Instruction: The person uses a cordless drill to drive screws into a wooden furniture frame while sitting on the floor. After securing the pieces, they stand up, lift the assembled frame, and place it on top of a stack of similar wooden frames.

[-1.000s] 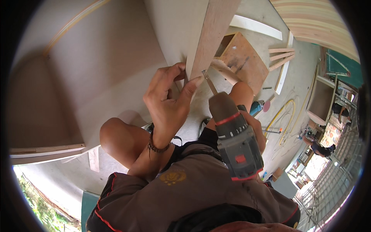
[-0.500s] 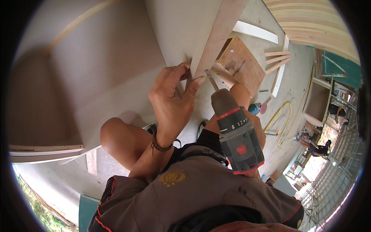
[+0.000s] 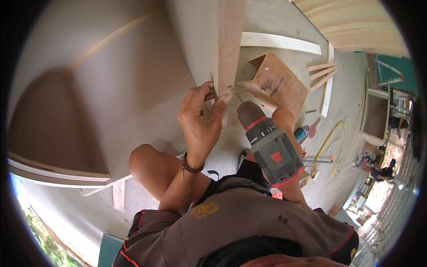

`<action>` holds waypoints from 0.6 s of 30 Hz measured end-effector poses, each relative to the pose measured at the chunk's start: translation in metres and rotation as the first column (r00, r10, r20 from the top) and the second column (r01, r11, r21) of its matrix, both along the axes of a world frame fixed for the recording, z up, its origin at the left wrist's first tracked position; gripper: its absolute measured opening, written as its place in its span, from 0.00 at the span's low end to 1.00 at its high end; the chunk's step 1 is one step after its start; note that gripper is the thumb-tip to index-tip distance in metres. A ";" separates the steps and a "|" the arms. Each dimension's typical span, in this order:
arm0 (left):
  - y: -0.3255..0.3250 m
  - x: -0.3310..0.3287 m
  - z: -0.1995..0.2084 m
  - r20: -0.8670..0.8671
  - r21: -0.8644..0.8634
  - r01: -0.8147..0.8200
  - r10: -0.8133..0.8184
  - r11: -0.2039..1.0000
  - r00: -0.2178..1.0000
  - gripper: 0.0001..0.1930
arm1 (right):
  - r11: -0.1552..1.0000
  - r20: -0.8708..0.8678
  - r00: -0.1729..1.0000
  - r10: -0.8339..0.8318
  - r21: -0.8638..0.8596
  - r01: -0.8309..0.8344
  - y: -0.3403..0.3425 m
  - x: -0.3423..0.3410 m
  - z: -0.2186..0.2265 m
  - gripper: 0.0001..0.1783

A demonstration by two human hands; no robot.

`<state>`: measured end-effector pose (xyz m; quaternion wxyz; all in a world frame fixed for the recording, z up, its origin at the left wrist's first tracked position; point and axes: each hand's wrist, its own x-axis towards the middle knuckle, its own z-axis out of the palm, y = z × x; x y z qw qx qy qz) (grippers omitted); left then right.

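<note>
My left hand (image 3: 200,118) is closed round the lower end of an upright wooden panel (image 3: 230,40), with thumb on its narrow front edge and fingers against its side. A dark grey and red cordless drill (image 3: 275,155) is in my right hand (image 3: 293,139), which is mostly hidden behind the drill body. The drill's long bit (image 3: 235,93) points up and away from me. Its tip lies against or just in front of the panel edge, just beyond my left thumb; exact contact cannot be made out.
Left of the panel stands a large cabinet carcass (image 3: 129,89). To the right lie a small wooden box (image 3: 284,84), white strips (image 3: 284,42), short wood sticks (image 3: 322,71), a blue power tool (image 3: 301,132) and a yellow hose (image 3: 329,142). Another person (image 3: 384,171) is far right.
My view has turned, so the panel edge now looks more upright and the floor things sit further right or lower. Both hands keep their holds, the bit still at the panel edge.
</note>
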<state>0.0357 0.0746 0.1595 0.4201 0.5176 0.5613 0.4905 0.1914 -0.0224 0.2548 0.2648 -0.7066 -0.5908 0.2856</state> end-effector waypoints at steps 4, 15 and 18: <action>-0.003 0.002 0.004 -0.069 0.017 -0.022 0.023 1.000 0.997 0.18 | 0.992 0.004 0.999 0.046 0.121 -0.046 0.013 -0.007 0.015 0.35; -0.009 0.007 -0.019 -0.160 0.089 0.006 0.008 0.996 0.987 0.20 | 0.966 -0.500 0.863 0.076 0.250 0.060 -0.024 0.022 -0.061 0.37; -0.015 0.016 -0.018 -0.182 0.187 -0.010 0.044 0.982 0.982 0.19 | 0.959 -0.392 0.920 0.020 0.268 0.094 -0.039 0.050 -0.085 0.37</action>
